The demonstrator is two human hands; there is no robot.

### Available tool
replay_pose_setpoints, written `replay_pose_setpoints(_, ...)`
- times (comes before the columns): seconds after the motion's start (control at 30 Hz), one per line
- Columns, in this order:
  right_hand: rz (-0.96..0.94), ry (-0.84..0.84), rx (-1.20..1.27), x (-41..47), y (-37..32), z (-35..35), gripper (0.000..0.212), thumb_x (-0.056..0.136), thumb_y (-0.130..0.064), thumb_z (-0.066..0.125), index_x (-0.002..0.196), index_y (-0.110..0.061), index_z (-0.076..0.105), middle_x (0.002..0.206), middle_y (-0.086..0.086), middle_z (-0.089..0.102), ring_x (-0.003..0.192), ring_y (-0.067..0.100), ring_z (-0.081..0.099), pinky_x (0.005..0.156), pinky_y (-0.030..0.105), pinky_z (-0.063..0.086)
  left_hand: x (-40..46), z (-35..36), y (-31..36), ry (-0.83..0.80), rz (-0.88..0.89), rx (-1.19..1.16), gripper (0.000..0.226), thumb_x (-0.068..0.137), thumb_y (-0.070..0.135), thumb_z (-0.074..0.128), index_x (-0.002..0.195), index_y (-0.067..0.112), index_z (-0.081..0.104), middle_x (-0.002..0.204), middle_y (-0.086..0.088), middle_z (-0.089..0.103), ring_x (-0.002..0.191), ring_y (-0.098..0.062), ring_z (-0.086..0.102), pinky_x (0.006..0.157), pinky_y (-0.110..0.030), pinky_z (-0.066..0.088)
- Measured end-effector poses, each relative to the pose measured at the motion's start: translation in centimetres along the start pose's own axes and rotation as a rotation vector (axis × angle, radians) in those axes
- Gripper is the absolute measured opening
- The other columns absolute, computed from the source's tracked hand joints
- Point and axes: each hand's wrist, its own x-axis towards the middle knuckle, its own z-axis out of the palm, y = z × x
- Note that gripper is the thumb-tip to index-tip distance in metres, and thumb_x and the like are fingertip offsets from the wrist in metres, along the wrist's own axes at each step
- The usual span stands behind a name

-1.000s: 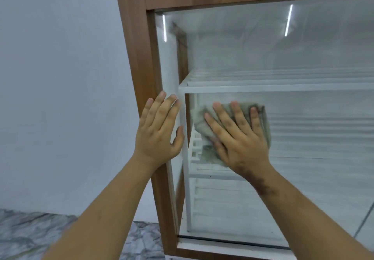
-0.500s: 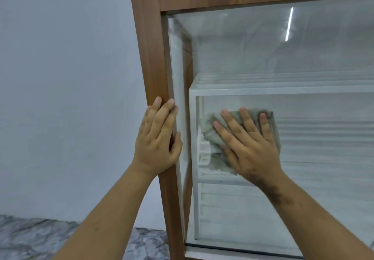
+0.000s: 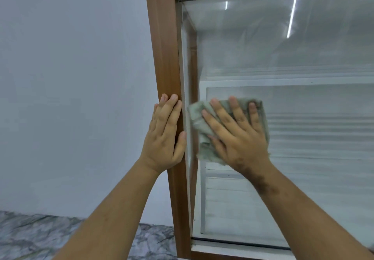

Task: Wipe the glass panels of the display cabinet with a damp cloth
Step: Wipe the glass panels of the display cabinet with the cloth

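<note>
1. Head view, progress: the right hand (image 3: 238,136) lay flat with its fingers (image 3: 234,107) spread wide, pressing the cloth (image 3: 197,122) against the front glass panel (image 3: 303,138) near that panel's left edge, about mid-height. The wiping looked under way rather than finished.
2. The glass was hazy and streaked across most of what showed, above the cloth and to its right, so I judged that much of this panel was left to do. How much had been cleaned could not be told from the streaks alone.
3. A side glass panel (image 3: 187,77) ran along the left, just inside the frame; it looked smeared too, and whether it had been wiped I could not tell.
4. The left hand (image 3: 164,136) rested open on the wooden frame (image 3: 164,57), fingers straight and close together, thumb at the frame's inner edge. It held nothing and seemed to brace the cabinet.
5. Materials: the cloth was a pale grey-green rag, soft, crumpled and fraying at its edges. It seemed thin enough to fold under the palm.
6. The frame was a smooth brown wood-grain board with square edges. The glass was flat and glossy, catching two bright strip reflections (image 3: 291,16).
7. Inside, white shelves (image 3: 283,81) crossed horizontally. Below left, a grey veined marble floor (image 3: 40,237) met a plain matt wall (image 3: 70,77).
</note>
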Motion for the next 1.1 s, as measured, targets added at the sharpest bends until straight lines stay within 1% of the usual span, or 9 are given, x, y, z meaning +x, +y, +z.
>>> replay_pose_setpoints(0.13, 0.234, 0.103, -0.017, 1.0, 3.4, -0.3, 0.059, 0.108, -0.044, 0.048, 0.161, -0.022, 0.037, 0.167, 0.005, 0.034, 0.152, 0.043, 0.030, 0.127, 0.054, -0.003, 0.0, 0.3, 0.1, 0.001, -0.005, 0.023, 0.069, 0.089, 0.011, 0.056, 0.152, -0.001, 0.030, 0.160, -0.019, 0.026, 0.159, -0.025, 0.008, 0.129, -0.047, 0.012)
replay_pose_setpoints(0.23, 0.346, 0.134, 0.033, 5.0, 1.4, -0.3, 0.057, 0.109, -0.045, 0.041, 0.161, -0.022, 0.036, 0.167, 0.006, 0.032, 0.152, 0.043, 0.030, 0.126, 0.054, -0.004, 0.0, 0.2, 0.2, -0.003, -0.005, 0.025, 0.065, 0.092, 0.013, 0.053, 0.151, -0.005, 0.031, 0.159, -0.022, 0.027, 0.159, -0.027, 0.009, 0.129, -0.049, 0.012)
replay_pose_setpoints(0.37, 0.116, 0.059, 0.080, 2.8, -2.7, 0.4, 0.058, 0.108, -0.044, 0.045, 0.161, -0.022, 0.036, 0.168, 0.004, 0.031, 0.156, 0.034, 0.026, 0.125, 0.059, 0.012, 0.0, -0.2, 0.9, 0.014, -0.026, 0.006, 0.059, 0.096, 0.014, 0.048, 0.148, -0.011, 0.036, 0.157, -0.027, 0.033, 0.156, -0.035, 0.018, 0.128, -0.052, 0.014)
replay_pose_setpoints(0.47, -0.029, -0.001, 0.074, -4.1, -1.9, 0.8, 0.061, 0.105, -0.041, 0.051, 0.161, -0.024, 0.036, 0.168, 0.002, 0.032, 0.156, 0.031, 0.026, 0.127, 0.057, 0.012, 0.3, 0.1, 2.6, 0.065, -0.124, 0.028, 0.056, 0.094, 0.012, 0.048, 0.144, -0.011, 0.044, 0.155, -0.028, 0.037, 0.153, -0.042, 0.022, 0.127, -0.058, 0.015)
replay_pose_setpoints(0.57, -0.045, -0.039, 0.058, -11.6, 2.2, 0.5, 0.059, 0.103, -0.039, 0.053, 0.159, -0.025, 0.041, 0.166, 0.001, 0.036, 0.157, 0.030, 0.026, 0.128, 0.056, 0.010, 0.5, 2.2, 5.9, 0.116, -0.168, 0.098, 0.050, 0.092, 0.014, 0.053, 0.138, -0.007, 0.050, 0.150, -0.028, 0.042, 0.152, -0.040, 0.023, 0.128, -0.056, 0.012)
replay_pose_setpoints(0.8, 0.221, 0.084, 0.008, -20.5, 19.4, -2.2, 0.054, 0.108, -0.038, 0.045, 0.158, -0.018, 0.042, 0.163, 0.008, 0.036, 0.159, 0.031, 0.014, 0.128, 0.056, 0.004, 0.5, 11.6, 17.0, 0.003, -0.023, -0.018, 0.045, 0.091, 0.013, 0.056, 0.134, -0.003, 0.054, 0.148, -0.023, 0.045, 0.148, -0.047, 0.031, 0.123, -0.062, 0.025)
replay_pose_setpoints(0.9, 0.272, 0.102, 0.023, -21.7, 25.8, -3.5, 0.054, 0.110, -0.038, 0.041, 0.160, -0.017, 0.038, 0.164, 0.011, 0.033, 0.159, 0.031, 0.011, 0.127, 0.056, 0.002, 1.1, 14.9, 20.8, -0.012, -0.038, -0.027, 0.046, 0.091, 0.014, 0.058, 0.135, 0.000, 0.053, 0.149, -0.022, 0.044, 0.148, -0.046, 0.032, 0.116, -0.069, 0.031)
replay_pose_setpoints(0.97, 0.264, 0.112, 0.023, -21.2, 28.5, -4.2, 0.053, 0.110, -0.038, 0.041, 0.159, -0.016, 0.040, 0.165, 0.011, 0.033, 0.158, 0.033, 0.013, 0.127, 0.057, 0.002, 1.8, 16.5, 22.7, -0.020, -0.045, -0.017, 0.048, 0.091, 0.015, 0.058, 0.137, 0.001, 0.053, 0.150, -0.021, 0.044, 0.149, -0.045, 0.030, 0.118, -0.068, 0.029)
replay_pose_setpoints(1.1, 0.351, 0.153, 0.070, -17.9, 28.4, -4.9, 0.050, 0.110, -0.037, 0.043, 0.157, -0.017, 0.044, 0.163, 0.010, 0.035, 0.151, 0.046, 0.029, 0.124, 0.061, 0.005, 2.9, 18.6, 24.9, -0.018, -0.055, 0.043, 0.053, 0.090, 0.018, 0.060, 0.139, 0.002, 0.052, 0.152, -0.023, 0.044, 0.150, -0.043, 0.028, 0.122, -0.063, 0.026)
